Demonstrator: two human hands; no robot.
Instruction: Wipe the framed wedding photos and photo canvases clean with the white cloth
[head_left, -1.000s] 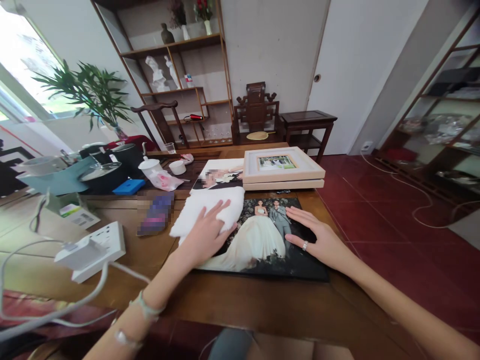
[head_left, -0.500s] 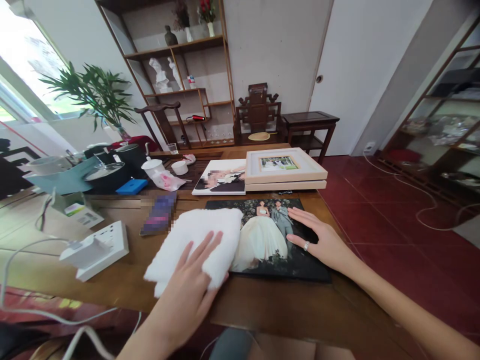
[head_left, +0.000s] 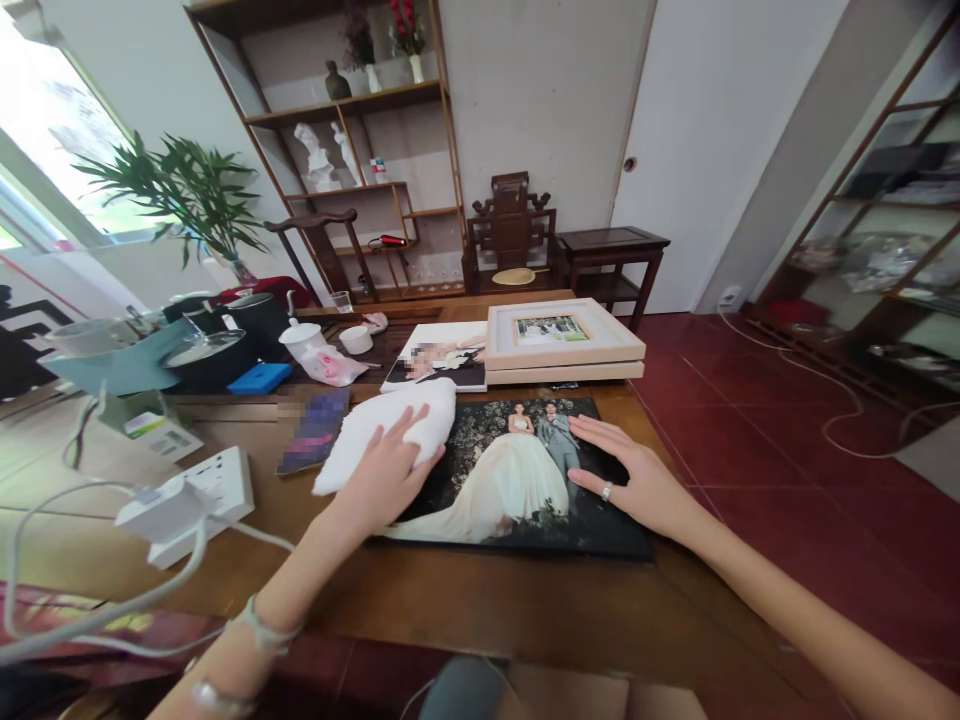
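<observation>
Rests the left hand (head_left: 388,472), with fingers spread, on top of a thick, fluffy white cloth (head_left: 356,428) with rounded corners. Lays the right hand (head_left: 636,480), with thumb and fingers wide apart, on the right part of a rectangular, dark photo panel (head_left: 502,480). Has the cloth over the panel's left end, directly under the left palm, on smooth brown wooden table (head_left: 480,592).

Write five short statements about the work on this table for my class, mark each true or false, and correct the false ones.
1. The left hand lies on a white cloth. True.
2. The right hand wears a ring. True.
3. The right hand grips the cloth. False: it rests spread at the dark wedding print.
4. The print hangs on the wall. False: it lies on the wooden table.
5. A white power strip lies left of the print. True.
</observation>
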